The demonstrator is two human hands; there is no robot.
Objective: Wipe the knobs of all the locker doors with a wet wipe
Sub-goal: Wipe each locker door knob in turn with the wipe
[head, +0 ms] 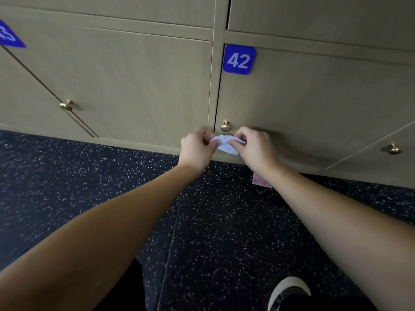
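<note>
A crumpled white wet wipe (225,144) is pinched between both hands. My left hand (197,147) grips its left end and my right hand (254,145) grips its right end. They hover just below the brass knob (225,126) of the locker door marked with a blue 42 plate (239,60). The wipe is close to that knob but apart from it. A second brass knob (66,105) sits on the door to the left, and a third knob (393,149) on the door at the far right.
Beige locker doors fill the upper half, down to a low plinth. A dark speckled floor (89,176) lies below. A pink note (261,180) lies on the floor under my right wrist. My shoe (289,290) shows at the bottom right.
</note>
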